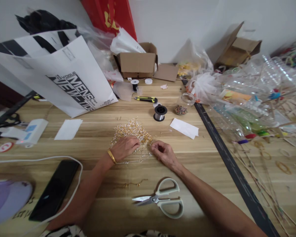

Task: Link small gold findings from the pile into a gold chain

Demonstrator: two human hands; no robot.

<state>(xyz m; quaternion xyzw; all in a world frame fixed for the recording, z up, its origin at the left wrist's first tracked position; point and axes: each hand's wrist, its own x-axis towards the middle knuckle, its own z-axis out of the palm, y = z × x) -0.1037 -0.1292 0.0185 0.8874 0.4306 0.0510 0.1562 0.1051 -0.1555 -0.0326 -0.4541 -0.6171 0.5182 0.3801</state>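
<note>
My left hand (126,146), with a gold bracelet (111,156) at the wrist, rests at the near edge of a pile of small gold and silver beads (132,128). Its fingers are closed together, and their tips are partly hidden. Just right of the pile, my right hand (164,154) is curled with thumb and forefinger pinched; whatever they hold is too small to name. A thin silver chain (140,160) lies below both hands, its right end near my right fingers. Closer to me are a short gold chain (137,184) and white-handled scissors (160,199), blades apart.
Beyond the pile stand a wire spool (160,113), a bead jar (181,107) and a utility knife (146,99). A phone (54,190) and white cable (80,176) lie left. Paper bag (64,72), cardboard box (138,62) and plastic bottles (249,108) crowd the edges.
</note>
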